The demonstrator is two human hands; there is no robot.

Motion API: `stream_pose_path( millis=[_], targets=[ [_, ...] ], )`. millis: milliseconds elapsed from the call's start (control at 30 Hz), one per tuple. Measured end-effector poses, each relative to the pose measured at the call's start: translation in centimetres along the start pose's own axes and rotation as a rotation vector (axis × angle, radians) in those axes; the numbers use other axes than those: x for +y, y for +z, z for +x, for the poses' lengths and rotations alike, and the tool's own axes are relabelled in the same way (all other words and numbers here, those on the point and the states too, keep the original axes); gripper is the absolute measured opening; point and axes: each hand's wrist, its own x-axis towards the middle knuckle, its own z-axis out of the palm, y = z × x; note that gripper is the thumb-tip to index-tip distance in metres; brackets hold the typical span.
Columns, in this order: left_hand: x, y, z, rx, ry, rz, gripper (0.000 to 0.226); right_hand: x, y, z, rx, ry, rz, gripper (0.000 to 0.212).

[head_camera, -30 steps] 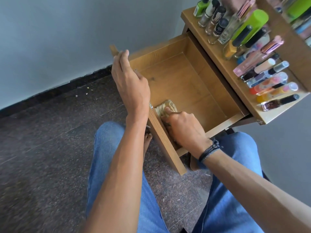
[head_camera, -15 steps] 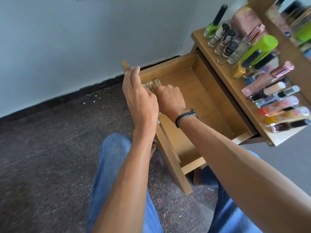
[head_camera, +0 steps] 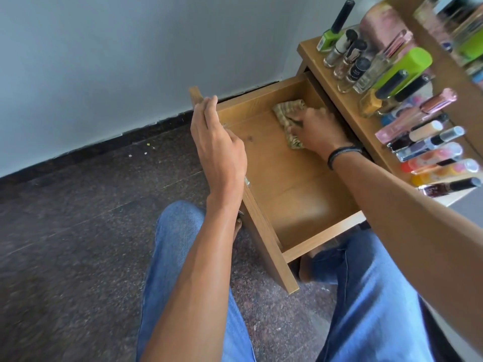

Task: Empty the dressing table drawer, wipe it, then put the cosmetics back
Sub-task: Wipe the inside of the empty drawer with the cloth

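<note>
The wooden drawer [head_camera: 292, 194] is pulled out of the dressing table and holds only a checked yellow-green cloth [head_camera: 286, 113]. My right hand [head_camera: 317, 129] presses the cloth against the drawer floor at the far inner corner, fingers bent over it. My left hand [head_camera: 218, 147] holds the top edge of the drawer's front panel [head_camera: 264, 236], fingers over the rim. Several cosmetics [head_camera: 418, 131], such as nail polish bottles, tubes and lip glosses, lie and stand on the tabletop to the right.
The dressing table top [head_camera: 347, 108] is crowded along its whole length, with a green bottle [head_camera: 403, 67] among the items. A mirror frame [head_camera: 444, 56] rises behind. A grey wall and dark speckled floor [head_camera: 78, 231] lie left. My jeans-clad knees sit under the drawer.
My right hand has slid the cloth from the near front corner, along the front panel, across to the far inner corner by the table. My left hand stayed on the front panel.
</note>
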Motion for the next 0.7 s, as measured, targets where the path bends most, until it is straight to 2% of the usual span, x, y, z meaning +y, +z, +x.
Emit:
stream_pose_path(
  millis=[167,333,500,600,700],
  targets=[
    [0.1,-0.1,-0.2,-0.001,0.002,0.007,0.052,-0.5,1.5,-1.3,0.013,0.001,-0.094,0.04],
    [0.1,-0.1,-0.1,0.006,-0.001,-0.001,0.054,-1.4,3.3,-6.9,-0.055,-0.079,-0.174,0.036],
    [0.1,-0.1,-0.2,0.014,0.003,0.001,0.053,-3.1,5.3,-11.2,-0.013,-0.386,-0.052,0.042],
    [0.0,-0.1,-0.2,0.009,-0.008,-0.009,0.053,-2.4,4.6,-9.8,-0.067,-0.375,-0.037,0.047],
    [0.1,0.0,-0.2,0.01,-0.008,-0.01,0.054,-1.7,3.6,-6.8,-0.087,-0.325,-0.122,0.046]
  ],
)
